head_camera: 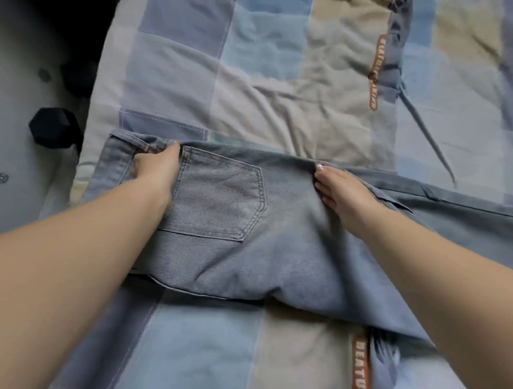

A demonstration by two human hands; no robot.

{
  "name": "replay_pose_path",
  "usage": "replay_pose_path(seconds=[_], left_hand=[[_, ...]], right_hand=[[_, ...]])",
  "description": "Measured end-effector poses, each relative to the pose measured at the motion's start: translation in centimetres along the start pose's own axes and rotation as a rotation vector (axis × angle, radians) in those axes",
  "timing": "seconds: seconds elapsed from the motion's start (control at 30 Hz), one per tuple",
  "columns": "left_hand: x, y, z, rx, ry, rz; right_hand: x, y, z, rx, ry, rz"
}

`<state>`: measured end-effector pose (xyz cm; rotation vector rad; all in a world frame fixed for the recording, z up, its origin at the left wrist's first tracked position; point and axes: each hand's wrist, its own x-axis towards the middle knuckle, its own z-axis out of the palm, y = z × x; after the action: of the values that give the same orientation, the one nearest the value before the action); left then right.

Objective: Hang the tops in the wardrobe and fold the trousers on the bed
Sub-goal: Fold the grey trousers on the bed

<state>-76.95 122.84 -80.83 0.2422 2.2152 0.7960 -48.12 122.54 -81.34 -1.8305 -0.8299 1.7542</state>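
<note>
My left hand point(154, 169) grips the waistband of the jeans point(247, 246), pinning that corner to the bed point(253, 77). They lie crosswise, back pocket point(220, 199) up. My right hand point(341, 190) presses flat, fingers straight, smoothing for a fold, I'd guess.

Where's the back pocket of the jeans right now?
In the head view, the back pocket faces up on the jeans on the bed, between the left hand and right hand.
</note>
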Motion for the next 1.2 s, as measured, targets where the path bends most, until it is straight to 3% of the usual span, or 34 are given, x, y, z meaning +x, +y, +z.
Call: replay_pose_path(seconds=[0.23,0.37,0.47,0.6,0.87,1.07,1.2], left_hand=[[-7.4,-1.4,2.6,0.19,0.031,0.321],[-18.1,-5.7,8.0,0.092,-0.139,0.405],[-26.9,-9.4,12.2,0.066,-0.301,0.3],[-37.0,-15.2,16.9,0.046,-0.338,0.169],[-54.9,-26.3,26.7,0.074,-0.502,-0.366],[-60.7,-31.4,30.3,0.088,-0.462,-0.405],[-61.6,-33.5,30.5,0.236,-0.536,-0.462]], right_hand=[[-6.7,3.2,-6.2,0.129,0.009,0.015],[-12.3,8.1,-14.1,0.203,0.066,0.06],[-16.3,11.9,-21.3,0.225,0.107,0.112],[-19.8,16.2,-32.0,0.042,0.064,0.068],[-26.3,25.1,-51.8,-0.193,0.125,0.145],[-27.1,31.2,-56.9,-0.641,0.02,0.074],[-25.4,33.4,-58.0,-0.914,-0.014,-0.014]])
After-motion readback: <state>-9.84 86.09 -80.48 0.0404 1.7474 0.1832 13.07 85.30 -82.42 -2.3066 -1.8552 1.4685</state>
